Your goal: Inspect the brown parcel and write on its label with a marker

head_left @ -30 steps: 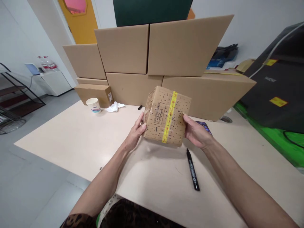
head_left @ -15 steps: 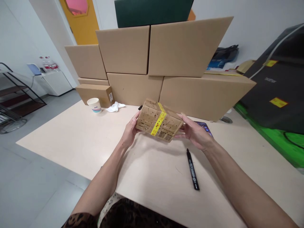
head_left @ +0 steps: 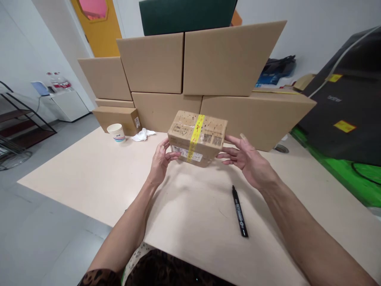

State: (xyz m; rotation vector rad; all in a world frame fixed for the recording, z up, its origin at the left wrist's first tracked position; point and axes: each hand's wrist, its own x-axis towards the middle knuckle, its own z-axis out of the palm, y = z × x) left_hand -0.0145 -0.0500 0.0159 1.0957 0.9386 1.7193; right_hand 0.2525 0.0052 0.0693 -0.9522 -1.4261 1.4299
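A small cardboard box (head_left: pixel 187 137) with a strip of yellow tape and a white label on its near side is between my two hands, above the back of the table. My left hand (head_left: pixel 160 162) has its fingers bent against the box's left end and near lower edge. At the right end, the fingertips of my right hand (head_left: pixel 248 161) touch the box, with the thumb raised off it. A black marker (head_left: pixel 239 211) lies on the table, nearer to me and right of the box.
Large cardboard boxes (head_left: pixel 166 111) are stacked along the back of the table (head_left: pixel 74 171). At the back left stand a paper cup (head_left: pixel 116 133) and a crumpled white tissue (head_left: pixel 143 135). A black case (head_left: pixel 345 99) is at the right.
The box has been tipped so its printed, taped face points upward and the white label now shows. My right thumb has lifted off it. The phone behind my right hand no longer shows.
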